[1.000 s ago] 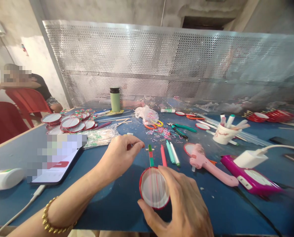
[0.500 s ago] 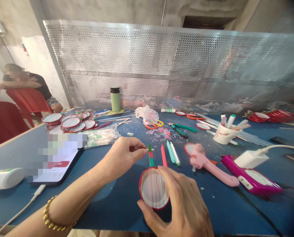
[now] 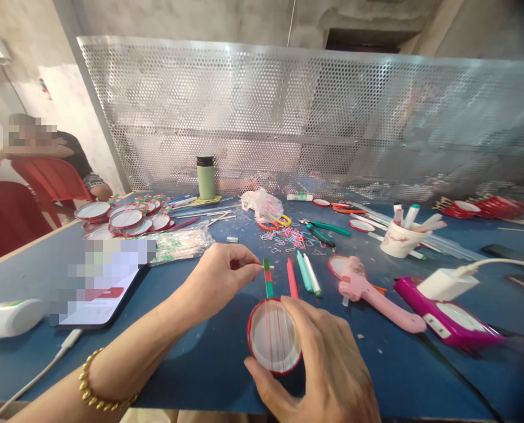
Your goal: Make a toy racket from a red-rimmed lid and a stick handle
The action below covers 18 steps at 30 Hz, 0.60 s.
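Note:
A small toy banjo with a round white face, a red rim (image 3: 249, 337) and thin strings lies before me on the blue table. Its narrow neck (image 3: 268, 283), striped green and red, points away from me. My right hand (image 3: 328, 358) grips the round body, thumb at the near left side and fingers over the far right side. Near the top of the neck, my left hand (image 3: 220, 279) pinches the end of a short pale peg that crosses it. A red pen (image 3: 292, 278), a teal pen (image 3: 305, 271) and a white pen lie just right of the neck.
A pink glue gun (image 3: 372, 296) and a magenta power strip (image 3: 449, 317) lie right. Behind are pliers (image 3: 319, 231), small colored loops (image 3: 288, 237), a paper cup (image 3: 400, 239) and a green bottle (image 3: 206, 179). Left are a phone (image 3: 107, 294) and piled round pieces (image 3: 126, 218). Someone sits beyond.
Both hands and the toy banjo stay almost where they were. My left hand has shifted very slightly, its fingers still pinched at the peg.

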### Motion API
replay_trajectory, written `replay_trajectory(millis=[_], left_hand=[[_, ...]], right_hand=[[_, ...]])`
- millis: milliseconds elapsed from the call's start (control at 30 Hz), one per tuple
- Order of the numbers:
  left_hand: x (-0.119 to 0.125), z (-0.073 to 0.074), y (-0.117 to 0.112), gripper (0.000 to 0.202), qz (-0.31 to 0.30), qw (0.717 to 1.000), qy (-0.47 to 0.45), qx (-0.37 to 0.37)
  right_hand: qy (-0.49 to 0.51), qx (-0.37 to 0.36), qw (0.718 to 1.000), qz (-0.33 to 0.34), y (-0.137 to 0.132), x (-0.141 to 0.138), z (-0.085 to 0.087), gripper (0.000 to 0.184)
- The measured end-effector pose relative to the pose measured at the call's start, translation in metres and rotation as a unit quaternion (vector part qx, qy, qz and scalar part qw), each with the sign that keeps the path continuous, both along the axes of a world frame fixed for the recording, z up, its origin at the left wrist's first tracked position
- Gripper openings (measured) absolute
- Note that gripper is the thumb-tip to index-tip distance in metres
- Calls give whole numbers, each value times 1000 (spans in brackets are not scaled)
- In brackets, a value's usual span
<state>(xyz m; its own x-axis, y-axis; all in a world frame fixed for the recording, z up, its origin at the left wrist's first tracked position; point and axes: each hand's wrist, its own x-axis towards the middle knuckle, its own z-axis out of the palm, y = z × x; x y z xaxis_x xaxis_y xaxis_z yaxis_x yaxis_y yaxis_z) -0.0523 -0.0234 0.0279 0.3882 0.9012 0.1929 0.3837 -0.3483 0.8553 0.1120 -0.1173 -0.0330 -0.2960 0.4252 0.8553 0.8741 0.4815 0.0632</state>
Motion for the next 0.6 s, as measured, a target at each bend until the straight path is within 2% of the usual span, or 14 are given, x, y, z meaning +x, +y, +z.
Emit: replay_trajectory(millis=[600], left_hand=[[-1, -3, 0, 15, -3, 1000, -6, -1]], right_hand=[[-1, -1, 1000, 1, 0, 1, 1, 52]])
